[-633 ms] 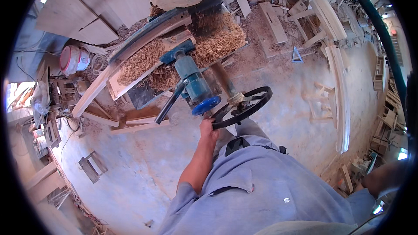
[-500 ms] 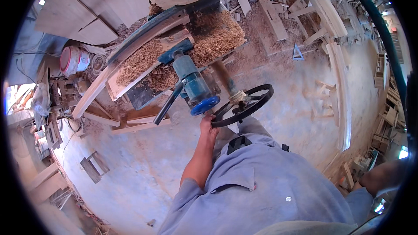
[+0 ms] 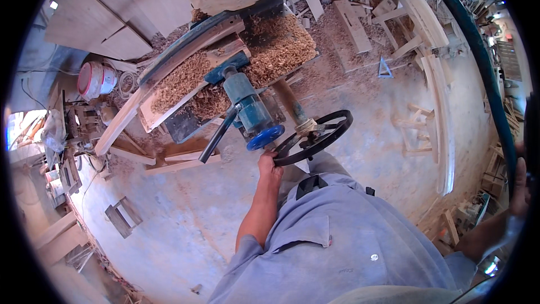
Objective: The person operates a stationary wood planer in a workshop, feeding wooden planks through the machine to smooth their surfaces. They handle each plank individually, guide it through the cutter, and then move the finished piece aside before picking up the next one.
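My left hand [image 3: 270, 166] is closed on the near rim of a black handwheel [image 3: 340, 130], which sits on a shaft of a woodworking machine. Just above that hand is a smaller blue handwheel [image 3: 265, 137] at the end of a teal cylindrical housing [image 3: 243, 94]. A metal lever [image 3: 217, 135] slants down from the housing. Behind it, a wooden workpiece [image 3: 226, 50] lies on the machine bed among heaps of shavings [image 3: 284, 45]. At the far right edge my right hand [image 3: 521, 186], partly lost in the dark rim, is closed against a dark green hose [image 3: 484, 59].
A long pale beam [image 3: 121, 121] extends from the machine's left. Boards [image 3: 129, 11] lean at the back left near a white and red bucket [image 3: 97, 79]. A blue set square [image 3: 385, 68] and a curved wooden piece [image 3: 441, 124] lie on the floor to the right.
My right hand has risen to the green hose, and the hose has shifted left. My left hand stays on the black handwheel, which shows no clear turn.
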The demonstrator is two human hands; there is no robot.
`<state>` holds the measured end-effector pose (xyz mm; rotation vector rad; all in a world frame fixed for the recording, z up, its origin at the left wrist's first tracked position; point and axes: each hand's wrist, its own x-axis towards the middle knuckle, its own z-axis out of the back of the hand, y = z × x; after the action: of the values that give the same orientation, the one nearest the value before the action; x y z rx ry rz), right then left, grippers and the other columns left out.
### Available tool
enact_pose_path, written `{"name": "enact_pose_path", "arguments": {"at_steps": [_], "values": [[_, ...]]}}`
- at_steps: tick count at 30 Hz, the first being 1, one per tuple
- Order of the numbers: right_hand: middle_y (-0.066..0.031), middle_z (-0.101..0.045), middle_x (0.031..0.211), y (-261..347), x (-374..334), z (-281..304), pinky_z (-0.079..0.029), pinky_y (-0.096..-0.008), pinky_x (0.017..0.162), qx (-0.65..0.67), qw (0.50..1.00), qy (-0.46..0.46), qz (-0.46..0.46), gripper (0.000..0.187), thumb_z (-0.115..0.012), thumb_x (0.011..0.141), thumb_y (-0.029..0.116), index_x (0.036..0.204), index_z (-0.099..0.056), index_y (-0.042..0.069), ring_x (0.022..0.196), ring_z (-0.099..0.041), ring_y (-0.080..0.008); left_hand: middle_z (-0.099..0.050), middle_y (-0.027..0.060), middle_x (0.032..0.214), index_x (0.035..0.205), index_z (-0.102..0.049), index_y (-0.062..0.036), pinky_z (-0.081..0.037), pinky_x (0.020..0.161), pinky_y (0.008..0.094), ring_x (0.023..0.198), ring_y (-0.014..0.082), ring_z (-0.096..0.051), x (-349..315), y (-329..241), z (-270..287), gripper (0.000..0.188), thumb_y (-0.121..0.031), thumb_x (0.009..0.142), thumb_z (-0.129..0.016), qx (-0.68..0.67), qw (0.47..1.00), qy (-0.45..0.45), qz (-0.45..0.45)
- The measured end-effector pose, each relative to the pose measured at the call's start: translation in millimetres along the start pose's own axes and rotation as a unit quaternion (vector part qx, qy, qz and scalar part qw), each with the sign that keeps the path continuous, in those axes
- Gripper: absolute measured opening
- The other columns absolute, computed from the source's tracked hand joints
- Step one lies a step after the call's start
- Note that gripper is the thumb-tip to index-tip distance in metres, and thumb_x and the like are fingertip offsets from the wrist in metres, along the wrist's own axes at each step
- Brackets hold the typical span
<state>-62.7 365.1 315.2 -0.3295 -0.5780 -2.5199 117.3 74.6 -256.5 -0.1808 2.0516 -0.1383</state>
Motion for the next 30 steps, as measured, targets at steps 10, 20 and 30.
{"name": "enact_pose_path", "arguments": {"at_steps": [10,20,30], "values": [[-0.0128,-0.065,0.123,-20,-30,-10,-0.048,-0.0341,0.098,-0.185,0.974,0.123,-0.040,0.043,-0.056,0.095,0.010,0.137,-0.055,0.005,0.108,-0.064,-0.0222,-0.054,0.0290,0.116,0.120,-0.040,-0.0007,-0.056,0.085,0.0568,0.101,0.0450,-0.062,-3,0,-2,0.037,0.006,0.084,-0.040,-0.014,1.000,-0.002,0.021],[-0.0204,-0.067,0.112,-14,-37,-84,-0.052,-0.0337,0.086,-0.074,0.983,0.145,-0.085,0.049,-0.060,0.083,0.002,0.131,-0.058,-0.001,0.095,-0.068,-0.0267,-0.050,0.0270,0.115,0.107,-0.039,-0.0009,-0.051,0.089,0.0632,0.107,0.0476,-0.058,-4,0,0,0.025,0.008,0.084,-0.039,-0.001,1.000,-0.016,0.004],[-0.0189,-0.065,0.084,-42,-71,-175,-0.052,-0.0388,0.071,0.014,0.966,0.166,-0.200,0.057,-0.064,0.077,-0.003,0.133,-0.054,0.004,0.078,-0.069,-0.0330,-0.051,0.0257,0.107,0.093,-0.043,0.0000,-0.049,0.091,0.0621,0.105,0.0455,-0.057,-6,1,-5,0.012,0.008,0.084,-0.044,-0.002,1.000,-0.025,-0.002]]}}
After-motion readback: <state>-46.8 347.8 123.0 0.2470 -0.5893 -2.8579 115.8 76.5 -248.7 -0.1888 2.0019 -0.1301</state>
